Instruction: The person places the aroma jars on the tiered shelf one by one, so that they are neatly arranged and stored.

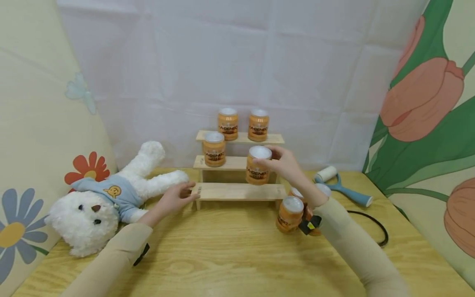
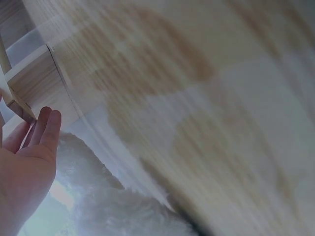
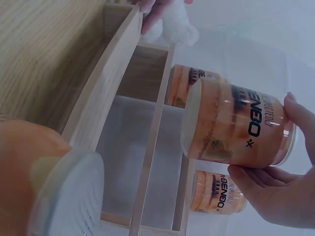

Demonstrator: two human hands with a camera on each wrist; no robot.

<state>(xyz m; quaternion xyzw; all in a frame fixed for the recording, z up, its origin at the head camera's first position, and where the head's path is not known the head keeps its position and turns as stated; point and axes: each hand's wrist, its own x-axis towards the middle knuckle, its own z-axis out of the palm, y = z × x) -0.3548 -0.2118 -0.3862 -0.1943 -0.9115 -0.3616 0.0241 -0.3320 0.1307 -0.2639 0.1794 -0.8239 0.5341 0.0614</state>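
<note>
A three-step wooden rack (image 1: 237, 192) stands at the table's far middle. Two orange jars with white lids (image 1: 227, 123) (image 1: 258, 125) sit on its top step and one (image 1: 213, 149) on the left of the middle step. My right hand (image 1: 272, 159) grips another orange jar (image 1: 258, 166) by its lid end, just above the bottom step; in the right wrist view this jar (image 3: 236, 125) is pinched between thumb and fingers (image 3: 301, 120). My left hand (image 1: 182, 193) rests with straight fingers (image 2: 49, 129) against the rack's left end (image 2: 34, 81).
A white teddy bear (image 1: 100, 202) in a blue shirt lies at the left, beside my left arm. More orange jars (image 1: 290, 213) stand on the table by my right wrist. A lint roller (image 1: 345, 187) and a black band (image 1: 382, 231) lie at the right. Patterned cloth walls surround the table.
</note>
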